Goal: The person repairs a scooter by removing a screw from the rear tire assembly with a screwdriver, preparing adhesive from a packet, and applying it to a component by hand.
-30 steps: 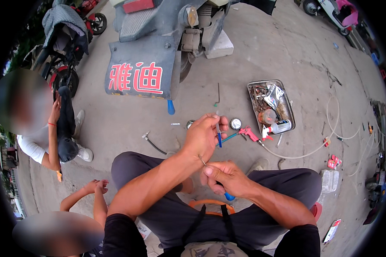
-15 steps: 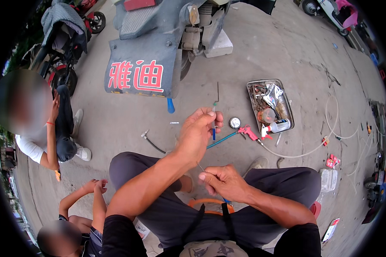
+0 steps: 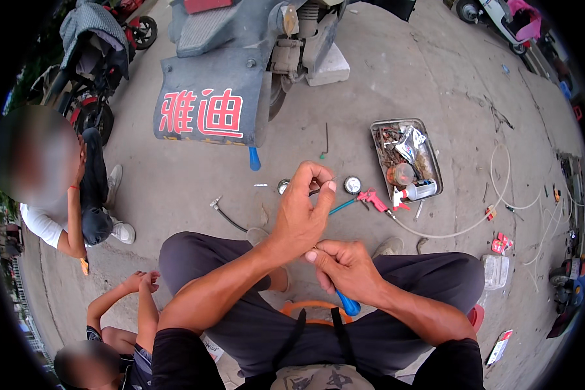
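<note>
My left hand [image 3: 309,208] is raised, thumb and fingertips closed around something thin, mostly hidden. My right hand [image 3: 344,273] is pinched close against my left wrist; what its fingertips hold is too small to make out. A blue handle [image 3: 346,302] shows just beneath my right hand; whether it is gripped is unclear. Beyond my hands lie two round gauges [image 3: 352,184], a pink air gun [image 3: 371,200] on hoses, a black hose [image 3: 232,221], a hex key [image 3: 327,136] and a metal tray [image 3: 437,169] of parts with a spray bottle [image 3: 421,190].
A scooter with a grey mudflap [image 3: 175,78] stands ahead on the concrete floor [image 3: 455,97]. Another person [image 3: 42,221] crouches at left, a second [image 3: 143,348] at lower left. More scooters [image 3: 94,65] stand around. A clear container [image 3: 496,272] and small packs [image 3: 502,243] lie right.
My left hand has turned, and the clear strip with blue end that showed in it is hidden. My right hand has moved slightly up against the left wrist. More of the blue handle shows.
</note>
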The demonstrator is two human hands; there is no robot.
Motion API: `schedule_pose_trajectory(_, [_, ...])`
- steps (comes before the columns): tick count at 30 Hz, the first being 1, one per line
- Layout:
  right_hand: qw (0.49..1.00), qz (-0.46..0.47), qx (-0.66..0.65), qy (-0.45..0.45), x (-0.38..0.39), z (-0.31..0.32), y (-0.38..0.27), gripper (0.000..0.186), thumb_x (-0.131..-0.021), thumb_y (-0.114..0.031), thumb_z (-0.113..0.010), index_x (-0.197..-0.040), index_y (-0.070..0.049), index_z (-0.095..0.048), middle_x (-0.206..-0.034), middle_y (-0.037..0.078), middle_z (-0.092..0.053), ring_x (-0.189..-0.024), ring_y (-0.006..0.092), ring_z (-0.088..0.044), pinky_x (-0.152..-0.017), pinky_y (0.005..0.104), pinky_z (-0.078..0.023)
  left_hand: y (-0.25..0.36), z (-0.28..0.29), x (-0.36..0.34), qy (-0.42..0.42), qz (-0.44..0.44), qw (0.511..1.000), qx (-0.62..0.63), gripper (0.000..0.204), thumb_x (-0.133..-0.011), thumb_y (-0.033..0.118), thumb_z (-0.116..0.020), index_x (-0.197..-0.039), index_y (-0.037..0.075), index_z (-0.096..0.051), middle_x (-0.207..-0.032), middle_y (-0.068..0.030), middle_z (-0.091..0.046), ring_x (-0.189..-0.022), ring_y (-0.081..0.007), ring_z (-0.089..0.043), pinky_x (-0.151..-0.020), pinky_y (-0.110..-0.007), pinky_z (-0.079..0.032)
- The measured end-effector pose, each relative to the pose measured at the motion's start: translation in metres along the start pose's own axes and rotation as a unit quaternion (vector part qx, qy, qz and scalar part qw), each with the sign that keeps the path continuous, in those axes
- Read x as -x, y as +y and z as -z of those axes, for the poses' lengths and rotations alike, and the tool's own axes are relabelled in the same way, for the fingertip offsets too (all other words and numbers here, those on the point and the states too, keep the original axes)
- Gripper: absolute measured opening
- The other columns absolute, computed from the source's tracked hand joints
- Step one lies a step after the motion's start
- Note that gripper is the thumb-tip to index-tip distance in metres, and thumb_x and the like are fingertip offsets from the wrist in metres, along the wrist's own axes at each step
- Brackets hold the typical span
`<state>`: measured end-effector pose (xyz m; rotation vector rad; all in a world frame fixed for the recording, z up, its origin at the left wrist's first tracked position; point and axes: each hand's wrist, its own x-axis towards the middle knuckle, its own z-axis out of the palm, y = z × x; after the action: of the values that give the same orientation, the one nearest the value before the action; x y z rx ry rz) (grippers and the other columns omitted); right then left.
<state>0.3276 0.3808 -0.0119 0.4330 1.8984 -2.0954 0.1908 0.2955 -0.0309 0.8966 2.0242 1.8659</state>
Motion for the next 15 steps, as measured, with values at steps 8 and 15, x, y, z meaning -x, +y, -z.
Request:
schedule_pose_trajectory(8, [0.995,0.054,-0.032,0.073,0.009,0.028,-0.001,0.036,-0.108,-0.034,-0.051,-0.109,-0.003,-0.068,-0.061,-0.001,-0.052,-0.055,0.0064,-0.047,-0.051,0.0254,-0.039,-0.005,0.021,-0.01,-0.01,0.14,0.987,0.081,0.008,-0.099,0.009,-0.061,-0.099,0.002,-0.057,-0.088,0.0005,-0.059,-0.083,-0.0069,-0.054,-0.076,-0.025,-0.045])
schedule_pose_trajectory(15, [0.985,0.061,-0.126,0.106,0.001,0.045,-0.005,0.035,-0.109,-0.033,-0.047,-0.111,-0.003,-0.066,-0.065,-0.001,-0.052,-0.057,0.0072,-0.047,-0.053,0.0242,-0.038,0.019,0.01,0.003,-0.114,0.17,0.974,0.093,0.005,-0.095,0.004,-0.063,-0.094,0.003,-0.058,-0.092,-0.0005,-0.062,-0.084,-0.005,-0.056,-0.076,-0.023,-0.046])
